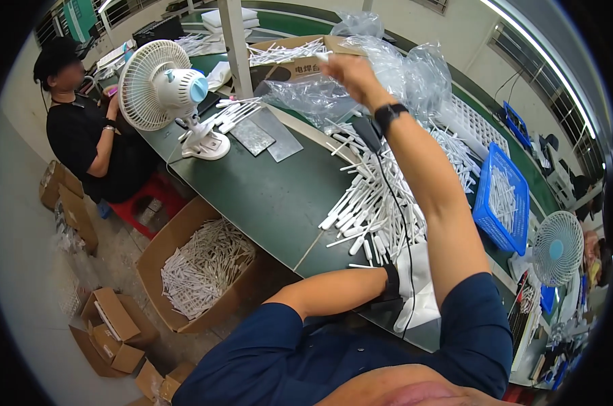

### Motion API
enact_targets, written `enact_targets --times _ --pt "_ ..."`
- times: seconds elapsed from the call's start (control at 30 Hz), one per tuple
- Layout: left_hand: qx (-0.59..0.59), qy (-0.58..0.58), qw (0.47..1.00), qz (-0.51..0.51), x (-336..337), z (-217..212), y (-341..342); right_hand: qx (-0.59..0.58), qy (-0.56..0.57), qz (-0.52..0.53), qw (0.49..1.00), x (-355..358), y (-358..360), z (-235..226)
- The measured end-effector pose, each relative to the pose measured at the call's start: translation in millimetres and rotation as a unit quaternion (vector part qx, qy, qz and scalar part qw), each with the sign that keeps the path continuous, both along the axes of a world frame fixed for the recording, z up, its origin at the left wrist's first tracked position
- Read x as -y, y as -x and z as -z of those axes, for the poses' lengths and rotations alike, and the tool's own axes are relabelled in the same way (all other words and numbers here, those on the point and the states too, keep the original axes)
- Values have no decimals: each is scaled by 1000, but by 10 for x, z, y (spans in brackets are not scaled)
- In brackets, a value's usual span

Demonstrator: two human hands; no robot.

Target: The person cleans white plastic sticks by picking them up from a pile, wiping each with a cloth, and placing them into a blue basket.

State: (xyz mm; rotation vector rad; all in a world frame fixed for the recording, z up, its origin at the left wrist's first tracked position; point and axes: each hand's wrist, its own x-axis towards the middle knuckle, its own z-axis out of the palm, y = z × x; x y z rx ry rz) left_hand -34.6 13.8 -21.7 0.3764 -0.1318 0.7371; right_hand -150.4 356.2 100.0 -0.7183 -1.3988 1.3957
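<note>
While a crumpled clear plastic bag (pixel 387 74) is gripped at its top by the clenched fingers of the right hand (pixel 350 71), it is held above the dark green counter (pixel 266 196). Beyond the bag an open brown cardboard box (pixel 299 57) is seen. Below it lies a pile of slim white plastic sticks (pixel 381 203). The left hand (pixel 404 287) is hidden; its fingers cannot be judged.
</note>
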Motion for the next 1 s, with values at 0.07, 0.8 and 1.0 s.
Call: enact_targets --times 0.07,0.8,1.0 --pt "-2 28 999 -16 55 -48 42 27 6 -9 1000 48 90 -11" --pt "-201 -120 972 23 -29 0 -55 566 -387 -245 685 2506 -474 504" --pt "-242 -380 892 38 -29 121 197 590 -552 -217 548 2595 -288 1004"
